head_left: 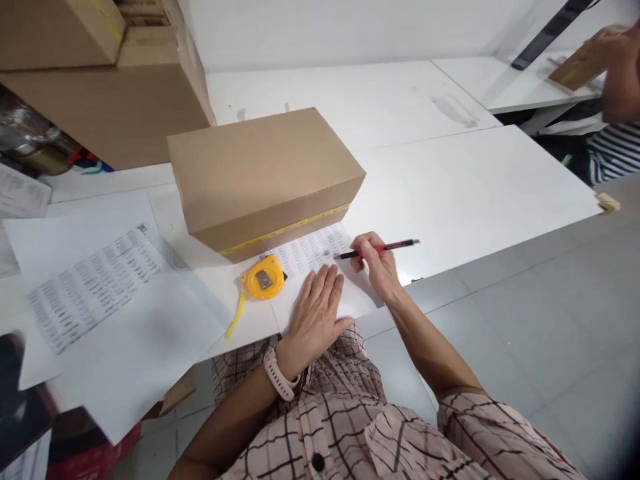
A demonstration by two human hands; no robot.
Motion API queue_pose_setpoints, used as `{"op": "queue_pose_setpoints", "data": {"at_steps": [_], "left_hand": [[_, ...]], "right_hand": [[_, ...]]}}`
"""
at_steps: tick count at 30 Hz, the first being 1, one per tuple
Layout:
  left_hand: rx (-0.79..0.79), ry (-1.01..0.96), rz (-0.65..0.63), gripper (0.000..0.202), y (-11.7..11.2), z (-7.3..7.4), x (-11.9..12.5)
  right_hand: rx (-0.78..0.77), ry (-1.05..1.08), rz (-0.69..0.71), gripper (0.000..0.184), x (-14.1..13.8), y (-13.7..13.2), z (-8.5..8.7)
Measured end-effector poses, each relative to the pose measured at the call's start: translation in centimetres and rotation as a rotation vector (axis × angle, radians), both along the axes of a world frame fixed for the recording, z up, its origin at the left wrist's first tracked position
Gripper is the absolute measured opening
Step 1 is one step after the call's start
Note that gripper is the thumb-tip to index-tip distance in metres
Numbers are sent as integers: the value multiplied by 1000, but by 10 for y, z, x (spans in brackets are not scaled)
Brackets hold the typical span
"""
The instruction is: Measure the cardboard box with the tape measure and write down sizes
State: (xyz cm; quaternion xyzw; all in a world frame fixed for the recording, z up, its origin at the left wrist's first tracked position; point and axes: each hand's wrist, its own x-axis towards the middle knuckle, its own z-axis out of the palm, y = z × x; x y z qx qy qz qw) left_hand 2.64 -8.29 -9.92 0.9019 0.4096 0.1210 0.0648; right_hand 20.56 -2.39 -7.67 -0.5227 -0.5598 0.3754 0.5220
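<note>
Tape measure (pixel 264 277) lies in front of the box (pixel 265 173). Paper (pixel 305 252) lies before the box, left hand (pixel 316 319) flat upon it, fingers straight, narrowly spaced. Right hand (pixel 376 265), before the box's right end, has fingers closed on a pen (pixel 400 245), tip at the paper.

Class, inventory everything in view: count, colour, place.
Large box: 1, brown, centre
Tape measure: 1, yellow, before large box
Printed sheet: 1, white, before large box
Pen: 1, black-red, tip at printed sheet
Papers: several, white, left
Stacked boxes: 2+, brown, upper left
Clutter: several, mixed, far left
Tabletops: 2+, white, centre, right
Wall: 1, white, top
Floor: 1, grey, lower right
Other person: 1, striped clothing, right edge
Small box: 1, brown, upper right
Checked shirt: 1, pink, lower middle
Wristband: 1, pink, left wrist
Left hand: 1, flat on printed sheet
Right hand: 1, holding pen
</note>
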Motion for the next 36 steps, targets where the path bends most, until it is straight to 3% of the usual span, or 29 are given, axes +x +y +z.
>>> {"op": "queue_pose_setpoints", "data": {"at_steps": [3, 5, 10, 15, 21, 36], "left_hand": [[4, 43, 14, 81, 1, 0, -1], [8, 53, 21, 81, 1, 0, -2], [36, 72, 29, 79, 1, -1, 0], [56, 71, 33, 78, 1, 0, 1], [47, 67, 31, 78, 1, 1, 1], [38, 66, 28, 78, 0, 1, 1]], "right_hand": [[-202, 151, 214, 34, -10, 6, -3], [-257, 183, 275, 32, -13, 11, -3], [-220, 50, 220, 28, -11, 18, -7], [-224, 96, 230, 25, -12, 17, -10], [-107, -77, 131, 31, -15, 17, -14], [-104, -140, 141, 27, -15, 17, -16]]}}
